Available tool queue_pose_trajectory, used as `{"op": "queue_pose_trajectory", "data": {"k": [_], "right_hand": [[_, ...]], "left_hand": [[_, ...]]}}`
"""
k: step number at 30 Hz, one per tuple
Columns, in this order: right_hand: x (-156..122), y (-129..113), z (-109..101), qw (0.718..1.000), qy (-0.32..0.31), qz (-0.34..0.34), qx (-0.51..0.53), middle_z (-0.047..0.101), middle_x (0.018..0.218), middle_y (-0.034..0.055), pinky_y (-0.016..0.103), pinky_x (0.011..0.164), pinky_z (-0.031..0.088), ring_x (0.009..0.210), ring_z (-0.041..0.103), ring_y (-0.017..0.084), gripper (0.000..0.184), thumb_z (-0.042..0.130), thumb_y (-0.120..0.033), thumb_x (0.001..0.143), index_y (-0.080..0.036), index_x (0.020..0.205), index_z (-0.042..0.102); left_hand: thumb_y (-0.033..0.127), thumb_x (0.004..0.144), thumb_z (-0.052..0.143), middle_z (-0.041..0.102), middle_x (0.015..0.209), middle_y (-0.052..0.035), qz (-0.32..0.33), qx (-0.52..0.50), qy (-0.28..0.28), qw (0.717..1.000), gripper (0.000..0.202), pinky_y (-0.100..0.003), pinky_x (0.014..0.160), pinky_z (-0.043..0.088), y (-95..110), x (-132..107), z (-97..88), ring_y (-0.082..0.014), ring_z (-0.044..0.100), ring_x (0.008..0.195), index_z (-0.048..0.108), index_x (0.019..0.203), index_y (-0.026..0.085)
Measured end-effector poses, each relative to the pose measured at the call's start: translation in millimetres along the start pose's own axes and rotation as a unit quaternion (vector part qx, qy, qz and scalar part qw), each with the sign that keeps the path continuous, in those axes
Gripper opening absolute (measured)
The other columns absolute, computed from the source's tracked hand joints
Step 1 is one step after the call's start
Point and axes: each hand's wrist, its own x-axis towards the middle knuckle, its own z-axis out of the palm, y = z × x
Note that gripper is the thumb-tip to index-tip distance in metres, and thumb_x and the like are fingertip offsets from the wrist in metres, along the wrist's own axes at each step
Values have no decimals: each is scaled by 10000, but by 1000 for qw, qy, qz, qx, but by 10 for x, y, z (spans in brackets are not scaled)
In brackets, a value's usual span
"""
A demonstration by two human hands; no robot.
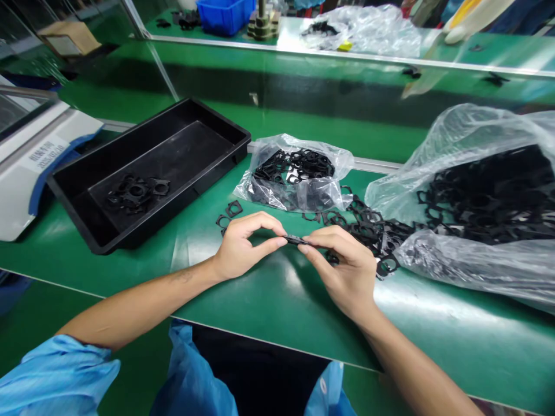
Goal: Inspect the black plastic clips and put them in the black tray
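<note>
Between the fingertips of both hands is a small flat black plastic part (295, 239), seen edge-on above the green table. My left hand (243, 245) pinches its left end with thumb and forefinger. At the other end, my right hand (342, 263) grips it the same way. Loose black plastic frames (368, 222) with round openings lie in a heap behind and beside my right hand. Two similar frames (234, 208) rest just beyond my left hand. A small clear bag (297, 173) of black parts stands behind both hands.
A black tray (147, 228) at the left holds a small pile of black frames (136, 192). To the right, a large clear bag (468, 260) spills black parts. A white and blue device (43, 156) sits at far left. Behind a clear partition is a blue bin (225, 16).
</note>
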Motion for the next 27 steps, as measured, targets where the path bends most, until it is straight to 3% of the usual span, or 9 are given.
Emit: {"op": "queue_pose_trajectory", "data": {"k": [6, 12, 21, 24, 27], "right_hand": [[-20, -1, 4, 1000, 18, -13, -18, 704, 800, 22, 318, 671, 556, 718, 654, 174, 88, 755, -179, 863, -227, 859, 681], [-26, -1, -5, 998, -5, -53, -26, 700, 800, 19, 318, 671, 545, 723, 654, 172, 103, 730, -149, 876, -226, 874, 662], [0, 11, -9, 996, -28, -78, -26, 694, 813, 24, 332, 740, 549, 789, 666, 184, 116, 690, -131, 894, -226, 849, 642], [-10, 3, -2, 999, -38, -4, 4, 678, 808, 26, 328, 753, 550, 772, 651, 179, 103, 709, -208, 896, -222, 824, 636], [7, 9, 9, 982, -56, 143, 108, 650, 789, 20, 302, 699, 555, 726, 642, 166, 219, 776, -368, 846, -212, 810, 627]], "left_hand": [[227, 886, 733, 737, 847, -54, 23, 8, -8, 1000, 73, -299, 789, 577, 10, -4, 11, -162, 701, 820, 691, 862, 173], [217, 891, 727, 743, 858, -59, 24, 13, -5, 1000, 68, -299, 795, 584, 8, -9, 1, -164, 712, 826, 685, 865, 171], [167, 941, 635, 692, 867, -47, 132, 119, -32, 983, 37, -296, 782, 550, 34, 9, -18, -156, 661, 841, 617, 911, 180], [167, 952, 599, 665, 866, -41, 123, 129, -43, 983, 40, -289, 772, 536, 46, -11, -4, -151, 634, 828, 583, 920, 184], [194, 957, 589, 653, 846, -28, 69, 121, -48, 989, 35, -273, 751, 528, 47, -21, 9, -140, 625, 789, 579, 925, 184]]}}
